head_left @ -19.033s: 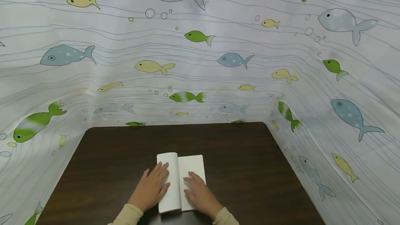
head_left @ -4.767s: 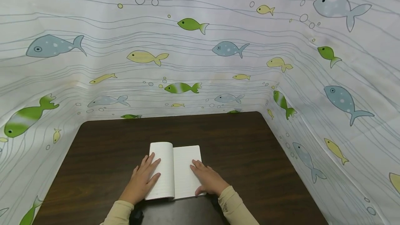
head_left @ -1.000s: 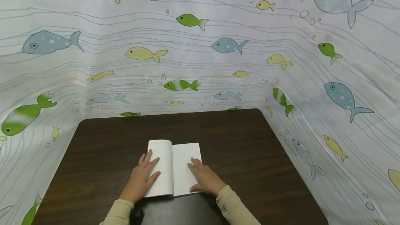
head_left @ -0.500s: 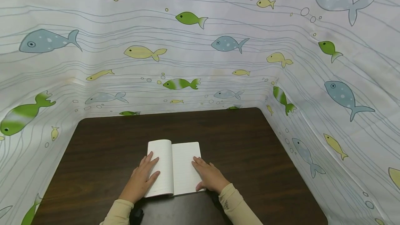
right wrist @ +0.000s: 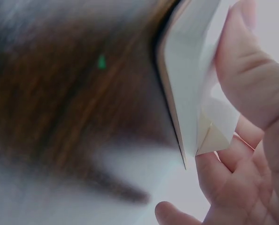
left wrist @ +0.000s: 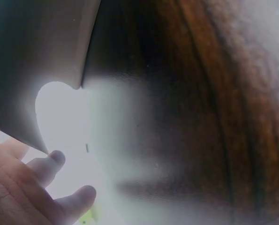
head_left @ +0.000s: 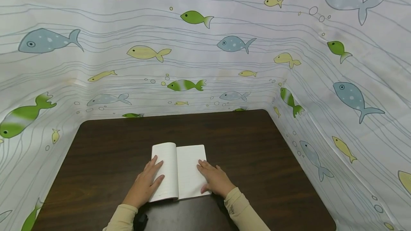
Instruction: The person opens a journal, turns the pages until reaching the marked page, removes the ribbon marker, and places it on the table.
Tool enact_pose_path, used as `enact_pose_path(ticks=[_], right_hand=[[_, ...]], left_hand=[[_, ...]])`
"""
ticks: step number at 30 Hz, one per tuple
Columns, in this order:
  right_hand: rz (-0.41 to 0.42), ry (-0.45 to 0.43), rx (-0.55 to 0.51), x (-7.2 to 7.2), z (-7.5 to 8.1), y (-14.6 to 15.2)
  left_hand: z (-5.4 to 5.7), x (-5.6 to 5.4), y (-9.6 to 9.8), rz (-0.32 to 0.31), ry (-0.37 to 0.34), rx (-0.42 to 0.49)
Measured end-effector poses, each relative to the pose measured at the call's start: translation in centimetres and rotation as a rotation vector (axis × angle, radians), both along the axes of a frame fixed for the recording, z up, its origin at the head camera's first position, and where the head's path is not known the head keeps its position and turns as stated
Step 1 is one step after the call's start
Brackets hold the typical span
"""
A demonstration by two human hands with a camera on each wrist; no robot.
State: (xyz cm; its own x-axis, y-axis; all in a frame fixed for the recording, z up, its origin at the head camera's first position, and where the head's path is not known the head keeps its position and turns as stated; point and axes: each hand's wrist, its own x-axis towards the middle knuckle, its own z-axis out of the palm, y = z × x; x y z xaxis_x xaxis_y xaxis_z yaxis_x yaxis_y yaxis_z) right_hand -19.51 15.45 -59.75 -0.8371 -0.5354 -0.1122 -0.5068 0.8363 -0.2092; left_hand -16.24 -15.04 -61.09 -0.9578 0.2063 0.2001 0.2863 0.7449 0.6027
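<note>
An open notebook (head_left: pixel 189 168) with pale, faintly lined pages lies on the dark wooden table; its left side bulges up near the spine. My left hand (head_left: pixel 144 184) rests along the left page's outer edge, fingers spread and fairly straight. On the right page's lower outer edge lies my right hand (head_left: pixel 218 179), fingers extended and thumb near the bottom corner. From below, the right wrist view shows the thumb (right wrist: pixel 247 70) against the paper and a bent page corner (right wrist: pixel 212 136) before the fingers. In the left wrist view, fingertips (left wrist: pixel 76 201) reach past the notebook's edge.
The brown table (head_left: pixel 96 159) is walled on its far, left and right sides by a white curtain (head_left: pixel 199 56) printed with fish. A small black object (head_left: pixel 140 221) sits beside the left wrist. The sleeves (head_left: pixel 239 206) are cream.
Since a second ago my right hand has slid slightly right, toward the page's outer edge. Nineteen seconds ago it lay farther in on the right page. The left hand stays on the left page.
</note>
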Motion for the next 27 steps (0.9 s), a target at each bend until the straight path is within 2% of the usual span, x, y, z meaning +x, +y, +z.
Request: enact_pose_path(ticks=[6,11,19,22,25,27], right_hand=[[0.004,0.004,-0.034,0.1,0.2,0.1],[0.018,0.049,-0.06,0.2,0.2,0.1],[0.028,0.211,-0.073,0.0,-0.6,-0.2],[0.011,0.257,-0.107,-0.1,-0.8,-0.4],[-0.031,0.255,-0.16,-0.2,-0.9,-0.6],[-0.065,0.211,-0.221,-0.3,-0.9,-0.7]], left_hand=[[0.0,0.0,0.0,-0.003,-0.002,-0.001],[0.0,0.0,0.0,-0.002,-0.007,-0.001],[0.0,0.1,0.0,0.005,-0.011,-0.003],[0.0,0.1,0.0,0.005,-0.014,-0.003],[-0.1,0.2,-0.1,0.002,-0.017,-0.002],[0.0,0.1,-0.1,0.0,-0.016,-0.001]])
